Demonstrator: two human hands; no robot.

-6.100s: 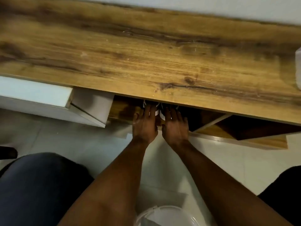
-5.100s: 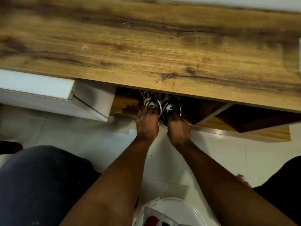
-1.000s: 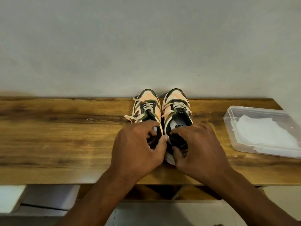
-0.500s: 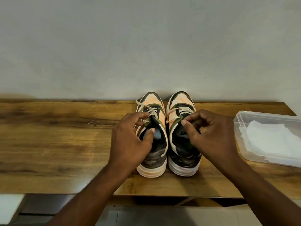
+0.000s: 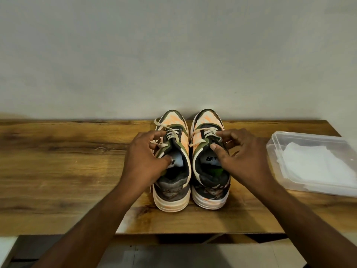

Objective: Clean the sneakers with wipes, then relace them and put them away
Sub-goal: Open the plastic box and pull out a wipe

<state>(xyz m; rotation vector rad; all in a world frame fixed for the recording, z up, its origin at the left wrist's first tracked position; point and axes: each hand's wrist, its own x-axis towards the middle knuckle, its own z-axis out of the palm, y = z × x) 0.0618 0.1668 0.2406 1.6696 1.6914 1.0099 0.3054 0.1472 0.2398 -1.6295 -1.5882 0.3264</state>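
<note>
head view: each hand (image 5: 144,161) on its own sneaker (image 5: 172,163)

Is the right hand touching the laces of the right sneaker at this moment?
Touching. In the head view the right hand has its fingertips on the cream laces of the right sneaker, pinching a strand near the tongue, with no gap visible.

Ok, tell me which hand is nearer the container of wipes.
Right. The right hand pinches the right sneaker's lace, just left of the container. The left hand holds the left sneaker, farther away.
</note>
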